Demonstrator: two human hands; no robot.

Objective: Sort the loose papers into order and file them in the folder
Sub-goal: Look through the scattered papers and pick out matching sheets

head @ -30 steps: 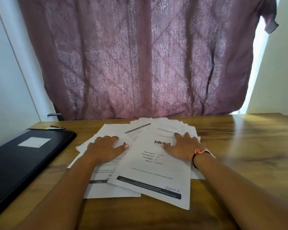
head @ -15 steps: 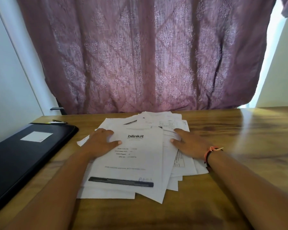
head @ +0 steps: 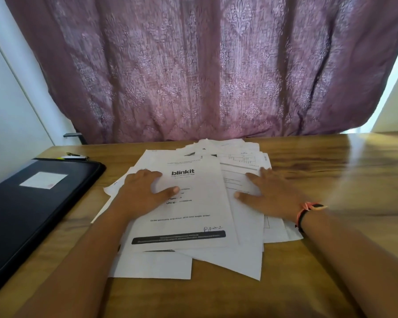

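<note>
head camera looks down, close over table.

Home rm; curtain, wood table

A wooden table with a glossy, grained top stands before a mauve patterned curtain spanning the far side, with a pale left wall, a cream right wall, and daylight along the curtain's right edge.

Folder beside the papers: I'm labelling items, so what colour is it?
Black folder with a pale label on its cover; head view.
</note>
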